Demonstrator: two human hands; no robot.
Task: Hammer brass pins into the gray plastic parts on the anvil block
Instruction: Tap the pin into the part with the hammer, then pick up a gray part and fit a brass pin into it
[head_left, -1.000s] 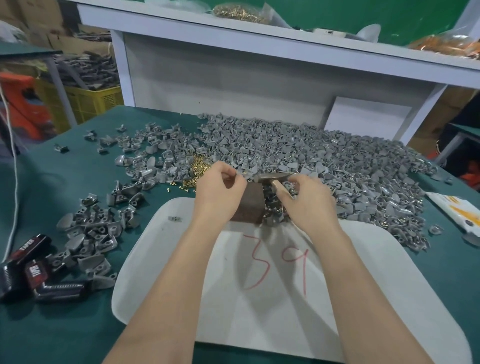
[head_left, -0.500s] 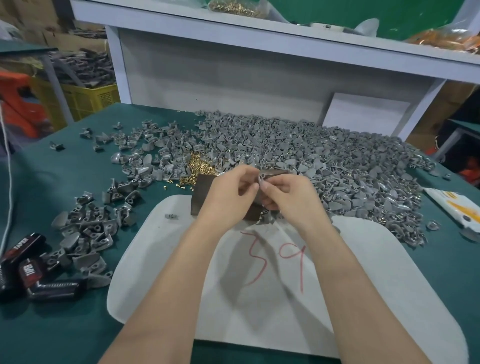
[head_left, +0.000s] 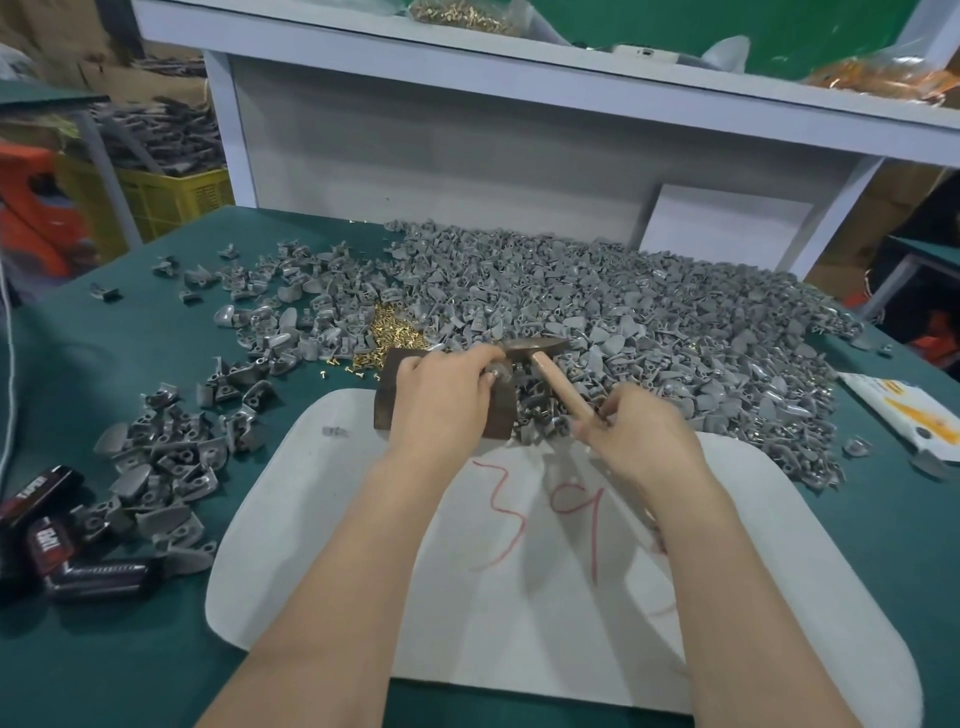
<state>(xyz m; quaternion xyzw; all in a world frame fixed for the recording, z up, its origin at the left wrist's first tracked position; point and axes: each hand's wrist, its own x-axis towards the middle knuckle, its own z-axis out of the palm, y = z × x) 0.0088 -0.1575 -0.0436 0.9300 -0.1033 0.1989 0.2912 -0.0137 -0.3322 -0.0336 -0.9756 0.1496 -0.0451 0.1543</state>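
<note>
A dark brown anvil block (head_left: 395, 387) stands at the far edge of a white mat (head_left: 322, 519). My left hand (head_left: 441, 400) rests on the block and pinches a gray plastic part (head_left: 493, 373) on its top. My right hand (head_left: 639, 431) grips the wooden handle of a small hammer (head_left: 535, 345), whose metal head hangs just above the part. A small heap of brass pins (head_left: 387, 338) lies behind the block to the left. A big pile of gray plastic parts (head_left: 623, 322) covers the table behind and to the right.
A smaller heap of darker gray parts (head_left: 166, 467) lies left of the mat, with black tape boxes (head_left: 47, 530) at the left edge. A white packet (head_left: 904, 410) lies at the right edge. A white shelf (head_left: 519, 78) rises behind; a yellow crate (head_left: 171, 192) stands beyond the table.
My hands were together over the block, fitting something small. Now my right hand has pulled back to the right and holds the hammer by its handle, while my left hand stays on the block.
</note>
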